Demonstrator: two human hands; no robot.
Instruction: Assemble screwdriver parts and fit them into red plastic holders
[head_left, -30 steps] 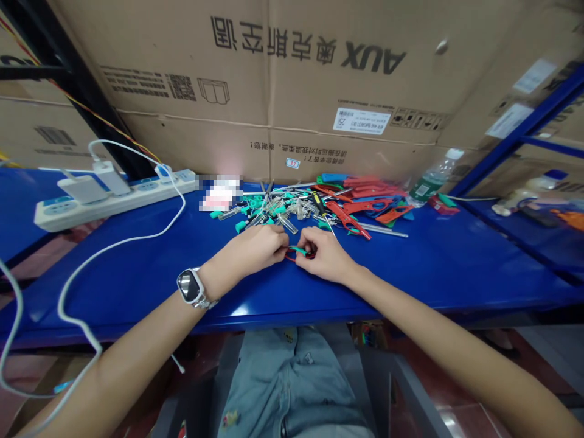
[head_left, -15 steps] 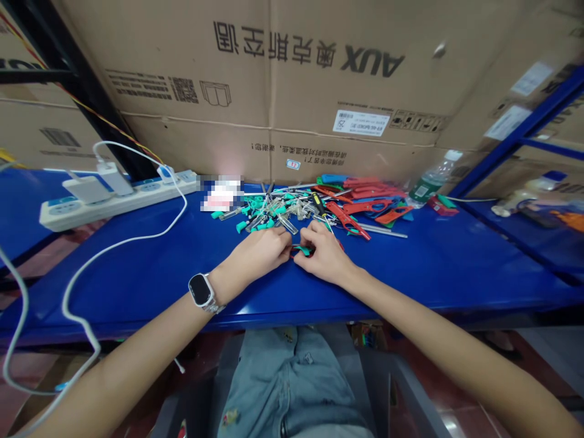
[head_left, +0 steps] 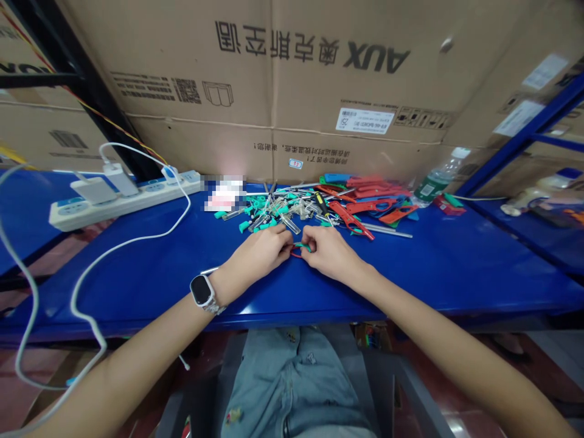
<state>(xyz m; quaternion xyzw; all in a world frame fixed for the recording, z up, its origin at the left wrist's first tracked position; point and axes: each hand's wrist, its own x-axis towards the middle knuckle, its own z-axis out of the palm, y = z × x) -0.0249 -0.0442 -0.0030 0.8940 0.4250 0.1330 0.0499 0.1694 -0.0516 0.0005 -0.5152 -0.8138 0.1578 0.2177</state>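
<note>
Low over the blue table, my left hand (head_left: 261,254) is closed round a long-nosed lighter (head_left: 296,255); a bit of its red casing shows between my hands. The lighter's metal tube (head_left: 210,271) seems to stick out behind my left wrist. My right hand (head_left: 332,255) is closed, its thumb and finger pinching a small green part (head_left: 306,246) at the red casing. My fingers hide most of the lighter. Just beyond lies a heap of green and clear plastic lighter parts (head_left: 274,210), with a yellow-black screwdriver (head_left: 322,204) among them.
Red and blue lighter casings (head_left: 365,198) and metal rods (head_left: 390,232) lie at the back right, near a plastic bottle (head_left: 440,179). A white power strip (head_left: 152,190) with a cable (head_left: 137,240) stands left. A large cardboard box (head_left: 274,79) backs the table (head_left: 438,267).
The metal tube now shows behind my left wrist. My right hand has shifted slightly right, and its fingers have changed their grip at the green part. The view has turned slightly.
</note>
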